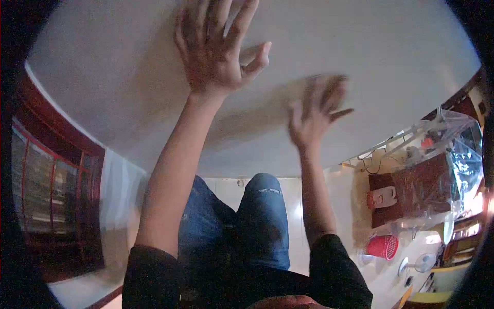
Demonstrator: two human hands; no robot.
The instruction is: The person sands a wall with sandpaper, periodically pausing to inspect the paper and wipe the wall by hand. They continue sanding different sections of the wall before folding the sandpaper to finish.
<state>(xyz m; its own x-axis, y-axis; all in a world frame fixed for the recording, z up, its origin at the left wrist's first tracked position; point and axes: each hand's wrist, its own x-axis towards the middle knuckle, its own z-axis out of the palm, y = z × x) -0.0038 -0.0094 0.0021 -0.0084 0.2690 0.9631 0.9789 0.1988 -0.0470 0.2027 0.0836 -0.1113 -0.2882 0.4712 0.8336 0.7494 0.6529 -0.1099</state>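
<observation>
We see both hands raised over the pale surface (391,62), which fills the upper view beyond the knees (265,206). The left hand (213,67) has its fingers fanned and thumb out, holding nothing; some tips run past the top edge. The right hand (311,118), lower and blurred, is also splayed and empty. We judge they spread this way because nothing needs gripping. Shadows (242,121) suggest both are near the surface, but we cannot tell whether they touch it. The bent knees suggest we are sitting. The window (56,195), basket (383,247) and fan (424,262) stand well apart from the hands.
</observation>
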